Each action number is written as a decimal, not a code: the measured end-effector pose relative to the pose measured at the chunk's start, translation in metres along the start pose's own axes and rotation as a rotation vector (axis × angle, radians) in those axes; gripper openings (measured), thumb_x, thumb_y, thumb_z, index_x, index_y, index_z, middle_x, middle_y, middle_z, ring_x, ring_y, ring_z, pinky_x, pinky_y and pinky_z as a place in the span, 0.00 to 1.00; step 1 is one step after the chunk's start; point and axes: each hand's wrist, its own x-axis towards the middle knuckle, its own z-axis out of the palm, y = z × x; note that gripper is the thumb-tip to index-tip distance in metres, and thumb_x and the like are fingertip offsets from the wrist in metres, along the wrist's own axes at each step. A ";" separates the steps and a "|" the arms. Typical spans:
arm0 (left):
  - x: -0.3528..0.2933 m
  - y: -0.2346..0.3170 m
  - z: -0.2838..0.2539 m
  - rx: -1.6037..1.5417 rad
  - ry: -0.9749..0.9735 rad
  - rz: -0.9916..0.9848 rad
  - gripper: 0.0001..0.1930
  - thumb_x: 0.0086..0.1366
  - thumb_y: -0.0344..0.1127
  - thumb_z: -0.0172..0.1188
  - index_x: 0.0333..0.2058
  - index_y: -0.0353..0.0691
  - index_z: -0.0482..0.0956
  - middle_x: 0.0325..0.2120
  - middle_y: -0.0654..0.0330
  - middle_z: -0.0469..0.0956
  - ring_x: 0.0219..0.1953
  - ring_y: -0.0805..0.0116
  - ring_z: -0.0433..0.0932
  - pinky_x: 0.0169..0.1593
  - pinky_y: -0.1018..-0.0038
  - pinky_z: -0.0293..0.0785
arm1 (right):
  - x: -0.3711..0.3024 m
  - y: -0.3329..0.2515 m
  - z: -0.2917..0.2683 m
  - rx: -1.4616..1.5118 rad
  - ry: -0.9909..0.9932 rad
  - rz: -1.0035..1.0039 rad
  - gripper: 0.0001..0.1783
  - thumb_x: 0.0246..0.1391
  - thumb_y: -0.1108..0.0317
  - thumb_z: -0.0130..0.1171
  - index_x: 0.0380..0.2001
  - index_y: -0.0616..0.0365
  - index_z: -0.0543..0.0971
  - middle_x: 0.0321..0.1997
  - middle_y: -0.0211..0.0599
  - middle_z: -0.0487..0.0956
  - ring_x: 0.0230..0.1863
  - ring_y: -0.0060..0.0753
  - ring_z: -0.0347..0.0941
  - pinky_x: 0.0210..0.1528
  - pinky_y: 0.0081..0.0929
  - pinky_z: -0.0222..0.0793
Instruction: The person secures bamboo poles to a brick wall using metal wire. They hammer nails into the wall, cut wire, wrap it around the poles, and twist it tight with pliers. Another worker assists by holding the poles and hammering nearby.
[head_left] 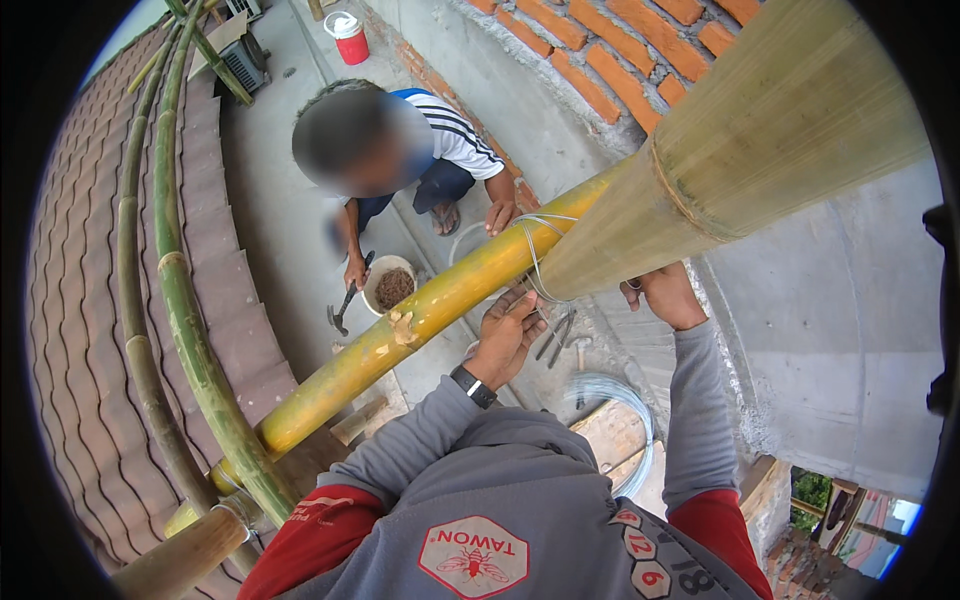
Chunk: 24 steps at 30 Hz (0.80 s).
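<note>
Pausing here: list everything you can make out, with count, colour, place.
Yellow pole: one, yellow, across centre
Thick pole: one, pale green, upper right
Wire lashing: one, silver, where those poles meet
Wire coil: one, silvery, lower centre right
Pliers-like tool: one, dark, below thick pole
Co-worker: one, white and blue, crouching beyond yellow pole
Hammer: one, dark, in co-worker's hand
Bucket: one, white, beside hammer
Jug: one, red and white, top
Long poles: at least two, green, left
Roof tiles: many, brown, left
Bricks: many, orange, upper right
Watch: one, dark, left wrist
Left hand: one, grey sleeve, at lashing
Right hand: one, grey sleeve, beside thick pole
</note>
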 end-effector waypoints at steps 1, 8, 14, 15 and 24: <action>0.000 0.002 -0.002 0.001 -0.034 0.031 0.14 0.72 0.34 0.59 0.52 0.40 0.73 0.38 0.67 0.76 0.38 0.75 0.77 0.41 0.79 0.77 | -0.010 0.005 0.010 0.148 0.017 0.068 0.08 0.67 0.71 0.52 0.43 0.62 0.76 0.32 0.34 0.77 0.18 0.21 0.69 0.19 0.21 0.65; -0.001 0.012 -0.011 -0.071 -0.150 -0.114 0.09 0.73 0.34 0.57 0.47 0.40 0.77 0.37 0.66 0.77 0.38 0.76 0.77 0.42 0.81 0.77 | -0.026 0.011 0.042 0.376 0.176 -0.069 0.12 0.68 0.68 0.53 0.47 0.65 0.78 0.31 0.30 0.76 0.22 0.18 0.65 0.22 0.19 0.61; 0.004 -0.001 -0.012 0.071 -0.179 -0.045 0.12 0.73 0.35 0.56 0.52 0.39 0.74 0.39 0.67 0.76 0.42 0.76 0.76 0.43 0.81 0.77 | -0.016 0.011 0.017 0.339 0.051 -0.076 0.16 0.69 0.65 0.54 0.51 0.66 0.80 0.30 0.29 0.77 0.25 0.18 0.66 0.26 0.19 0.63; 0.005 -0.001 -0.013 0.072 -0.184 -0.054 0.12 0.73 0.35 0.56 0.52 0.39 0.74 0.39 0.67 0.76 0.41 0.76 0.76 0.43 0.81 0.77 | -0.017 0.016 0.017 0.306 0.076 -0.055 0.16 0.69 0.65 0.54 0.51 0.66 0.80 0.31 0.30 0.78 0.25 0.19 0.66 0.26 0.19 0.64; 0.001 -0.011 -0.003 0.018 -0.215 -0.047 0.11 0.71 0.40 0.60 0.46 0.40 0.78 0.41 0.66 0.77 0.43 0.77 0.76 0.44 0.84 0.76 | -0.046 0.034 0.065 0.132 0.466 -0.062 0.15 0.63 0.72 0.61 0.49 0.71 0.81 0.38 0.44 0.83 0.33 0.30 0.82 0.30 0.22 0.75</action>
